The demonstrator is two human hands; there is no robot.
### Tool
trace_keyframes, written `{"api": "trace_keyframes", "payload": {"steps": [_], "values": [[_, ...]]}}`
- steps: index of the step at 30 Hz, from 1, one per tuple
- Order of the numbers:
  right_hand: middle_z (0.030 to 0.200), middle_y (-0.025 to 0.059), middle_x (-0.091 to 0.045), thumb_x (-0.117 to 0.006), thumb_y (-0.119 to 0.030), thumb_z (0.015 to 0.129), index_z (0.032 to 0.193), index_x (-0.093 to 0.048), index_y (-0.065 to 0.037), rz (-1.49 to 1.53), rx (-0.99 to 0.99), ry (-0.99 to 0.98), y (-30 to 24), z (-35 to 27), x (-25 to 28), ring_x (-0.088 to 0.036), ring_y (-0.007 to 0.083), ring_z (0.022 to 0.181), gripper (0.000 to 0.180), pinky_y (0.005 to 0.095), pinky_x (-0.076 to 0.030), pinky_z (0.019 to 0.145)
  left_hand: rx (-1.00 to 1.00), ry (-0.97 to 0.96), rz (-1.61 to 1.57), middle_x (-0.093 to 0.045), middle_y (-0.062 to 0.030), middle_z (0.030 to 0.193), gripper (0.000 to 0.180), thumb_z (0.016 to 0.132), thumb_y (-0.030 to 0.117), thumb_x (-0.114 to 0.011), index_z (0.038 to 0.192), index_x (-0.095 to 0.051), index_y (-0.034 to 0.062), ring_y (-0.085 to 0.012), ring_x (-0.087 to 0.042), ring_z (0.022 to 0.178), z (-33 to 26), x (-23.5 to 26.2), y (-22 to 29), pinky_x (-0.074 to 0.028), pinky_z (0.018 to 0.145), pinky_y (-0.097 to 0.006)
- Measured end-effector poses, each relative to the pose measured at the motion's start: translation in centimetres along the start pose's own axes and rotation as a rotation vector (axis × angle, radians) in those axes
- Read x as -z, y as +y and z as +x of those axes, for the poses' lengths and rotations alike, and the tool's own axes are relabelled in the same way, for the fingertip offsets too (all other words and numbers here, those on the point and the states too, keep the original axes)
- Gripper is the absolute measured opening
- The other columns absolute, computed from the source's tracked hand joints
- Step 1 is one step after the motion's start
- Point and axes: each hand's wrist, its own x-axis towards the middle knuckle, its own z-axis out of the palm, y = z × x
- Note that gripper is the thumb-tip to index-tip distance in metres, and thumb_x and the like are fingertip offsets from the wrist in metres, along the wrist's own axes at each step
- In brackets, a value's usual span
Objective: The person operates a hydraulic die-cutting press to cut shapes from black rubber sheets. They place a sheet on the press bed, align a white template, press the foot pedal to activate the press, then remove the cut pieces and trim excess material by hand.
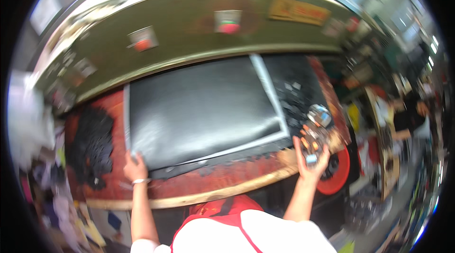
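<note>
A large glossy black sheet (204, 111) with pale edge strips lies flat on the red-topped bench. At its near left corner is my left hand (136, 168), thumb and forefinger apart, touching or right beside the edge. A light band circles that wrist. Farther right, my right hand (311, 165) has its fingers spread wide over the bench's near right corner. Between and beyond those fingers are small brown and orange pieces (313, 137) and a small pale-blue item (311, 159). The blur hides whether the palm touches them. A round clear-and-dark object (319, 115) sits just behind.
Black scraps are heaped on the left of the bench (92, 144), with more black offcuts (296, 96) right of the sheet. A green board (185, 30) rises along the back. A red round rim (339, 179) is below the right corner. Shelves and a person (414, 115) are farther right.
</note>
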Motion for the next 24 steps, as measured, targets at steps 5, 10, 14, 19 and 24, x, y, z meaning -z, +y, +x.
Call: {"api": "trace_keyframes", "payload": {"steps": [5, 10, 14, 19, 24], "values": [[0.146, 0.019, -0.032, -0.061, -0.032, 0.08, 0.147, -0.019, 0.0, -0.509, -0.107, -0.269, 5.8, -6.9, -3.6, -0.047, 0.0394, 0.124, 0.085, 0.0527, -0.031, 0.11, -0.117, -0.194, 0.08, -0.064, -0.0192, 0.065, 0.051, 0.087, 0.037, -0.056, 0.128, -0.05, 0.0081, -0.0389, -0.065, 0.063, 0.6, 1.7, 0.8, -0.049, 0.073, -0.052], [0.131, 0.0212, -0.049, -0.079, -0.03, 0.066, 0.14, -0.032, 0.006, -0.986, -0.14, -0.596, 15.3, -6.4, -9.3, -0.053, 0.0315, 0.119, 0.094, 0.0394, -0.04, 0.103, -0.169, -0.03, -0.207, -0.062, -0.0171, 0.064, 0.043, 0.088, 0.025, -0.059, 0.123, -0.05, 0.0028, -0.0366, -0.061, 0.057, 0.8, 0.7, 1.4, -0.048, 0.052, -0.048], [0.125, 0.018, -0.053, -0.084, -0.022, 0.061, 0.134, -0.044, -0.001, -1.318, -0.315, -0.723, 26.2, -4.9, -13.3, -0.055, 0.0269, 0.111, 0.086, 0.035, -0.043, 0.095, -0.212, -0.047, -0.231, -0.06, -0.0148, 0.062, 0.045, 0.087, 0.022, -0.06, 0.126, -0.049, 0.0004, -0.0335, -0.06, 0.054, 0.3, -0.3, 0.8, -0.046, 0.05, -0.045], [0.122, 0.0273, -0.04, -0.084, -0.019, 0.053, 0.125, -0.052, -0.008, -1.875, 0.345, -0.86, 38.9, -7.8, -13.4, -0.045, 0.0431, 0.111, 0.079, 0.0498, -0.039, 0.099, -0.263, -0.007, -0.284, -0.058, -0.0132, 0.06, 0.046, 0.086, 0.017, -0.061, 0.126, -0.05, -0.0026, -0.0305, -0.059, 0.052, 0.5, -0.8, 0.4, -0.047, 0.049, -0.041], [0.134, 0.0429, -0.023, -0.082, -0.023, 0.058, 0.135, -0.04, -0.001, -1.927, 0.486, -0.885, 42.5, -8.5, -11.4, -0.029, 0.058, 0.124, 0.09, 0.0572, -0.029, 0.105, -0.258, 0.009, -0.346, -0.058, -0.0135, 0.061, 0.045, 0.084, 0.012, -0.061, 0.126, -0.051, -0.0036, -0.0308, -0.059, 0.054, 0.9, -0.8, 0.6, -0.047, 0.05, -0.041]]}}
